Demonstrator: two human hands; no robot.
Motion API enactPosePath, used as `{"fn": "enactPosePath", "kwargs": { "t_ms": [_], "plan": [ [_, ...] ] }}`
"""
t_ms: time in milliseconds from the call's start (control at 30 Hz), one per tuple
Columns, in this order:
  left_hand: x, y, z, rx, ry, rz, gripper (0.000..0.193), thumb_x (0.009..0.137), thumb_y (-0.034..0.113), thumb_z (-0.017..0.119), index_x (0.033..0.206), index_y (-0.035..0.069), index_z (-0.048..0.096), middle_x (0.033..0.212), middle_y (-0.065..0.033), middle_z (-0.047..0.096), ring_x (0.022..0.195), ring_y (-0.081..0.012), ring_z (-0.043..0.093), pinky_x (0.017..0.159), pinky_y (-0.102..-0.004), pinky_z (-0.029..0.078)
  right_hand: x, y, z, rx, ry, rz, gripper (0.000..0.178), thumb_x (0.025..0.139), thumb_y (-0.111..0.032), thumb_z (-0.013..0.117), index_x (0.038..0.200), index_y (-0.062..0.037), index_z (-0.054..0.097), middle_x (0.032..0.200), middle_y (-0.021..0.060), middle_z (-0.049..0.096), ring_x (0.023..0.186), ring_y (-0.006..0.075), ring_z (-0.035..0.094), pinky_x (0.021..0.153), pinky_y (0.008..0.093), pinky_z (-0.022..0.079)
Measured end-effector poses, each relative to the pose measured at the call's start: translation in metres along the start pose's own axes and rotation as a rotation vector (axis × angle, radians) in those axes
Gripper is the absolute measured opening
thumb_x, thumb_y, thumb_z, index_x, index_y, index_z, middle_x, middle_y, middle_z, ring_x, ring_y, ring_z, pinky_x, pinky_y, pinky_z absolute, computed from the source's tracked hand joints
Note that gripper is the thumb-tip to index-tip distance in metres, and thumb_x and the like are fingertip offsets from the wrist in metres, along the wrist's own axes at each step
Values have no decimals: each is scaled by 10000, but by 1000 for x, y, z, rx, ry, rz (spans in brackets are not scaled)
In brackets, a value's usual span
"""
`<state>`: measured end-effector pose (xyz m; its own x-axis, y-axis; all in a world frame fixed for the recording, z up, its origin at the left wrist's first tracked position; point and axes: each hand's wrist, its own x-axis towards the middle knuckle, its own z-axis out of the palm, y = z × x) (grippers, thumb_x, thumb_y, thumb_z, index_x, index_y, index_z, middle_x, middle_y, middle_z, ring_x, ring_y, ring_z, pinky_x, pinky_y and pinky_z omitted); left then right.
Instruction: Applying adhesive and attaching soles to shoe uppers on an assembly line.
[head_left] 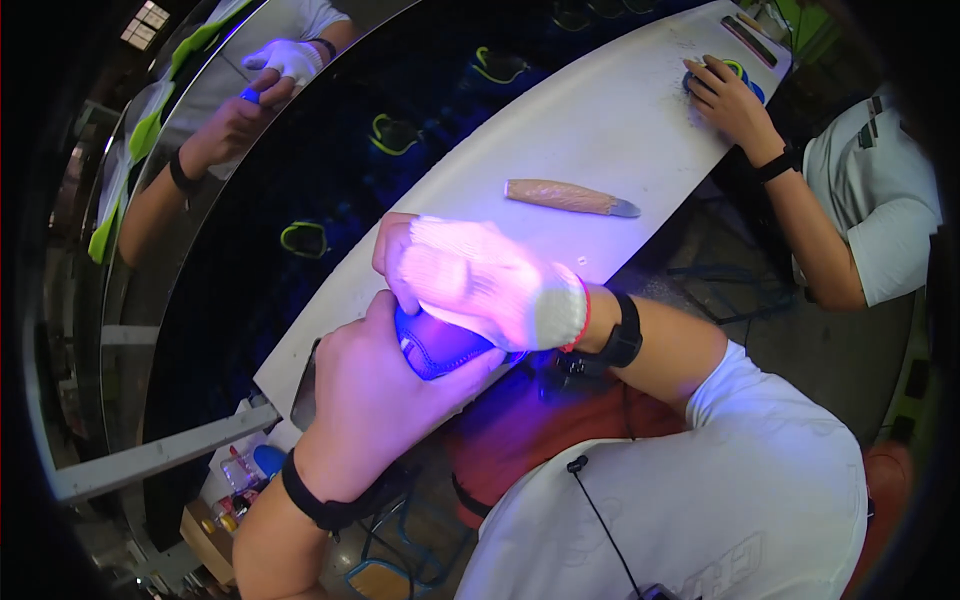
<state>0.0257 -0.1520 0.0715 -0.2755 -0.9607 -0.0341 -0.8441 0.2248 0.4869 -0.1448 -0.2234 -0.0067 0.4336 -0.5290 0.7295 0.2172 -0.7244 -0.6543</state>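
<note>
Under a violet light, my left hand (pixel 365 390) is bare and closed round a dark blue stitched piece (pixel 440 340) that looks like part of a shoe. Over its far side lies my right hand (pixel 480 275), in a white knit glove with bare fingertips. Its fingers curl down against the same piece, and the glove hides much of it. Both hands are above the near end of a long white table (pixel 620 130). Beyond my right hand, a tool with a light brown handle and grey tip (pixel 570 197) lies on the tabletop.
Along the table's far side runs a dark belt carrying several dark shoes with yellow-green collars (pixel 395 135). A co-worker's hand (pixel 725 95) rests on a blue and yellow-green shoe at the right. Another person's hands (pixel 250 105) appear upper left. A grey metal bar (pixel 170 455) stands lower left.
</note>
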Motion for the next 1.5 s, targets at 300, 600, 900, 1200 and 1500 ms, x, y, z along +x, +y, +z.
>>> {"fn": "enactPosePath", "kwargs": {
  "t_ms": [300,600,900,1200,1500],
  "plan": [
    [-3,38,-3,310,-192,347,775,742,554,957,1137,-48,667,673,-81,694,564,-276,732,564,-375,598,-47,-65,-28,33,5,302,901,1089,-676,444,1602,64,408,1536,247,557,1441,390,525,1227,488,396],
    [-92,-1,-2,-682,-90,115,806,733,356,980,1392,70,615,1542,-272,510,1406,-386,576,1084,-436,552,-100,-95,4,-330,-86,481,1113,758,-568,902,1571,50,461,1512,325,574,1360,467,612,1112,500,522],
    [-145,-19,67,-744,368,-231,524,865,103,852,1318,37,595,1650,-263,442,1461,-340,520,1198,-484,445,-102,-73,41,-399,-205,463,1144,610,-656,939,1472,6,582,1326,209,725,1210,428,701,1051,491,548],
    [-47,17,119,-442,398,408,963,810,161,888,1654,208,427,1608,-201,464,1415,-444,548,1084,-510,553,-89,-137,5,113,306,635,1120,960,-782,624,1594,118,417,1617,221,515,1434,278,556,1202,385,422],
    [-13,13,96,400,84,343,889,793,207,870,1595,155,491,1480,-178,566,1248,-428,622,995,-519,550,-86,6,-100,-1186,-225,543,487,971,-365,730,1337,-44,713,1222,216,751,1140,411,700,1051,490,541]
  ]
}}
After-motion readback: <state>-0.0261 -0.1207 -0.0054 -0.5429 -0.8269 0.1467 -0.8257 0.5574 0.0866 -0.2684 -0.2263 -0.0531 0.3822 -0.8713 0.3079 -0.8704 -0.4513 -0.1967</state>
